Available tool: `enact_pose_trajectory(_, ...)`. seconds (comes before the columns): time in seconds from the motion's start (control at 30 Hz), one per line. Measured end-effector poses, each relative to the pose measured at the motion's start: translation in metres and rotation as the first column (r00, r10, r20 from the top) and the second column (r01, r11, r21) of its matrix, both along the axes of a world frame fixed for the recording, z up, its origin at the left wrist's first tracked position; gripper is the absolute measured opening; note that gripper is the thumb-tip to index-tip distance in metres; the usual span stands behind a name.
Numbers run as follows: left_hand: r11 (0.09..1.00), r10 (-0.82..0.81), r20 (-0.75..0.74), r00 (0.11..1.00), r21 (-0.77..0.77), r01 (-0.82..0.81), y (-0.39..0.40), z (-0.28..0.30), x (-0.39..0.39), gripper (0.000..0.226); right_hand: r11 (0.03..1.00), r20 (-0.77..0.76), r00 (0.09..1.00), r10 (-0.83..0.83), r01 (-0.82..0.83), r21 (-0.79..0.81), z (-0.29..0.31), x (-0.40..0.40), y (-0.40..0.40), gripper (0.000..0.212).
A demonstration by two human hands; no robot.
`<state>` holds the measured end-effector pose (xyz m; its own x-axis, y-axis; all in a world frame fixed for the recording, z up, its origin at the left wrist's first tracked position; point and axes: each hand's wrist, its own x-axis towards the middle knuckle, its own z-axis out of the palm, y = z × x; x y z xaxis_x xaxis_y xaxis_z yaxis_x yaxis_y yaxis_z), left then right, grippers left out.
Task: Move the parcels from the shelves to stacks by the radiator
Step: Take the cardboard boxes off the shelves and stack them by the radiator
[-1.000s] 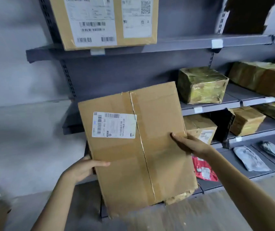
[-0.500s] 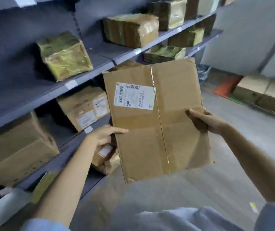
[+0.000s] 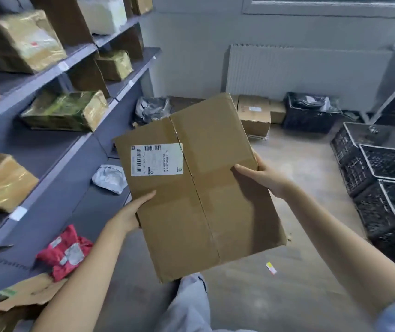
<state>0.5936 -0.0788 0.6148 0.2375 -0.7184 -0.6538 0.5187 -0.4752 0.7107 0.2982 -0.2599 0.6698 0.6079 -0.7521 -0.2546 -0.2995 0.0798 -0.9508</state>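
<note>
White shipping label (image 3: 156, 159) stuck on the upper left face of the cardboard parcel (image 3: 199, 188): barcode along its top edge, rows of small print below, too blurred to read. Smaller labels on the red packet (image 3: 64, 252) and on the box by the radiator (image 3: 254, 116), likewise illegible. No brand or number legible anywhere.

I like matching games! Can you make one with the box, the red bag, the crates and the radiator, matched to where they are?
Things:
1. box
2. red bag
3. crates
4. radiator

Places:
A. on the far wall
B. on the bottom shelf, left
C. held in both hands
D. on the floor, right

Pairs: 1-C, 2-B, 3-D, 4-A
</note>
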Motion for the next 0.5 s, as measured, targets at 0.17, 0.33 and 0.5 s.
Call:
enact_pose_trajectory(0.17,0.997,-0.08,0.033,0.996,0.025,0.079,-0.139,-0.006,0.041,0.042,0.995,-0.162,0.987,-0.013,0.029,0.096,-0.019,0.034,-0.137,0.063)
enact_pose_trajectory(0.33,0.99,-0.139,0.064,0.988,0.039,0.137,-0.309,0.01,0.071,0.047,0.978,-0.257,0.961,-0.103,0.145,0.149,-0.013,0.054,-0.278,0.057)
enact_pose_trajectory(0.5,0.967,-0.254,0.157,0.955,0.005,0.256,-0.496,0.026,0.051,0.049,0.93,-0.185,0.932,-0.311,0.339,0.145,-0.01,0.015,-0.399,0.054)
